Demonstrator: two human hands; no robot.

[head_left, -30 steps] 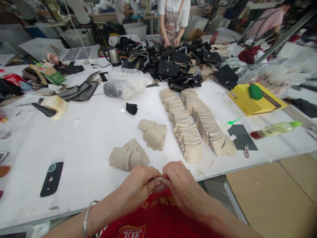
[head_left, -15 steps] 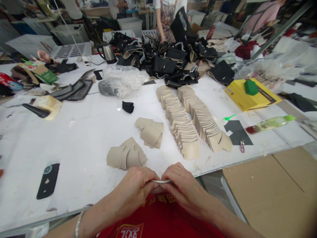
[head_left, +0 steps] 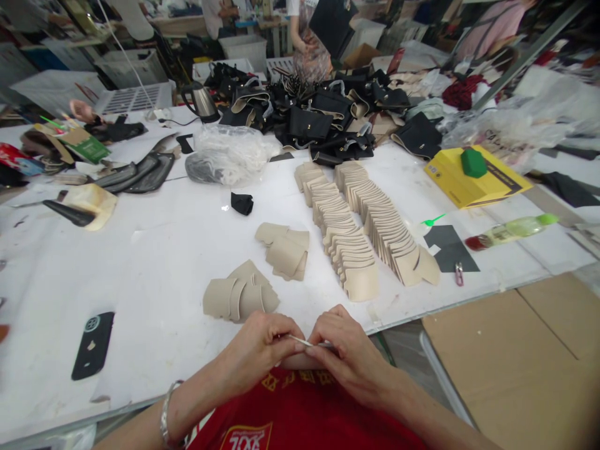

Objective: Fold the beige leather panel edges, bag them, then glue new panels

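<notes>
- Since half a second ago, the pale edge of the held piece (head_left: 304, 360) has tipped from nearly level to a slant, and across the table (head_left: 164, 262) a co-worker's hand (head_left: 307, 47) has come up off the heap.
- Left hand (head_left: 262, 342): thumb and fingers pinch the piece at its edge.
- Right hand (head_left: 344, 344): pinches the same edge just beside the left, thumb beneath; the fingertips almost meet.
- Held piece: in front of the person's red shirt (head_left: 300, 415), at the table's near edge, mostly hidden by the hands.
- Step in hand, as far as can be judged: working or pressing that edge between the fingers. The next move seems to call for a firm, even pinch and keeping the edge aligned.
- Just beyond the hands: a small pile (head_left: 240, 297) of overlapping beige pieces, with a second pile (head_left: 287, 250) behind it.
- To their right: two long rows of similar pieces, a left row (head_left: 344, 237) and a right row (head_left: 394, 231), overlapping like fallen dominoes.
- Further right: snips (head_left: 459, 275) touching or just beside a dark sheet (head_left: 454, 250).
- Far left: a phone (head_left: 92, 347).
- At the back: a heap (head_left: 309, 123) of black items.
</notes>
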